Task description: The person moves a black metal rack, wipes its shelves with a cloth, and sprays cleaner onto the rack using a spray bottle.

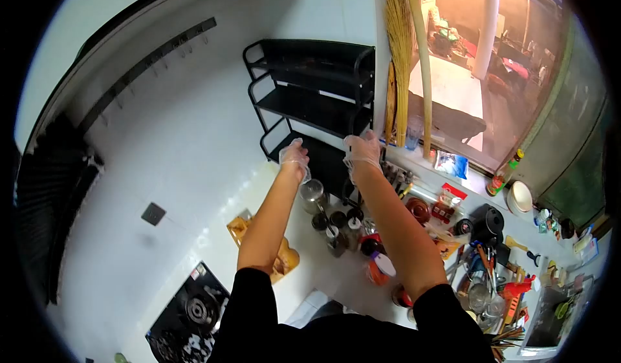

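A black three-tier shelf rack [304, 104] stands tilted in view against the white wall. My left hand [295, 159], in a clear plastic glove, is closed at the front edge of its lowest tier. My right hand [363, 151], gloved the same way, is closed at the rack's right side, by the end post. Both hands seem to grip the rack, though their fingertips are partly hidden. Just below my left hand is a glass jar [313, 195], with several small dark-lidded jars [337, 219] beside it.
A yellow wooden tray [284, 263] lies under my left forearm, near a black gas stove [194, 311]. To the right, a red packet [447, 202], a sauce bottle [504, 174], a white bowl [519, 197] and utensils crowd the counter. A straw broom [399, 59] hangs by the window.
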Motion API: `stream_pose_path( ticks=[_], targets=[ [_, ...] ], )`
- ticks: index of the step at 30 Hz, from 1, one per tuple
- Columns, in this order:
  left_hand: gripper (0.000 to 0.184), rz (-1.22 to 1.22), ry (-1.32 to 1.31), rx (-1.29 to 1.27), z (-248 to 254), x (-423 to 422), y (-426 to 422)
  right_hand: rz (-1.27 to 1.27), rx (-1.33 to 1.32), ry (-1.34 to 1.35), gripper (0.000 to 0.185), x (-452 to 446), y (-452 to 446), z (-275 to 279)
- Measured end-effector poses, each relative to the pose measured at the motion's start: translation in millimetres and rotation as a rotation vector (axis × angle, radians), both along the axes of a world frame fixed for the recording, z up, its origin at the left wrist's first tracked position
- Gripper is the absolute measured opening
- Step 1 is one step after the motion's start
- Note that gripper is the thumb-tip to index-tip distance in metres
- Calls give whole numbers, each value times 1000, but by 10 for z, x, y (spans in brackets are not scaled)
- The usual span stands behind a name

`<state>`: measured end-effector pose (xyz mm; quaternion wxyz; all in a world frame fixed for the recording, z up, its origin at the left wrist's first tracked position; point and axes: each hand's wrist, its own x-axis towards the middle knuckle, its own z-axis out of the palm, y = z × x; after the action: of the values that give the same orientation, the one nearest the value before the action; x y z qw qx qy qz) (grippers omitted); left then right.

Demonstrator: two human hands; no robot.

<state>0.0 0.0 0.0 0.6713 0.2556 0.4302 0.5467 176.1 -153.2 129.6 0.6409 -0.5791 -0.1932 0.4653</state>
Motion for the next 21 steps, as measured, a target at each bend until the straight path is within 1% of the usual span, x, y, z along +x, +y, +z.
stream_pose_path(
  ticks=[1, 2, 3, 4, 5, 6, 8, 9, 10, 11, 14, 17, 20, 21],
  targets=[
    [32, 3, 13, -40, 87, 126, 16, -11, -25, -118, 102, 43, 50, -57],
    [69, -10, 63, -53, 162, 257, 10, -27, -46, -238, 101, 91, 113, -102],
    [50, -3, 101, -104, 218, 8, 496, -27, -102, -264, 101, -169, 572, -171],
    [53, 5, 88, -184, 87, 147, 510, -23, -182, -379, 101, -148, 550, -277],
    [55, 11, 74, -197, 257, 291, 825, -35, -200, -492, 101, -106, 759, -190],
    [53, -37, -42, -156, 280, 365, 931, -22, -176, -539, 88, -80, 833, -206],
    [48, -123, -265, -101, 209, 381, 978, 33, -174, -644, 75, 15, 955, -355],
    [44, -140, -307, -78, 203, 375, 1042, 63, -165, -698, 69, 68, 1051, -405],
    [40, -152, -356, -66, 135, 375, 1035, 28, -203, -763, 46, 108, 1101, -491],
    [36, -162, -403, -52, 88, 370, 1042, 33, -177, -792, 42, 170, 1148, -564],
    [25, -28, -118, -26, -3, 334, 1121, 30, -118, -864, 35, 206, 1210, -664],
    [17, 12, -56, -82, 122, 368, 1004, -4, -123, -978, 32, 222, 1141, -643],
    [17, 23, -115, -70, 278, 365, 813, 29, -76, -926, 29, 316, 1219, -798],
    [18, 18, -112, -76, 266, 347, 808, 36, -83, -930, 31, 297, 1195, -770]
  ],
)
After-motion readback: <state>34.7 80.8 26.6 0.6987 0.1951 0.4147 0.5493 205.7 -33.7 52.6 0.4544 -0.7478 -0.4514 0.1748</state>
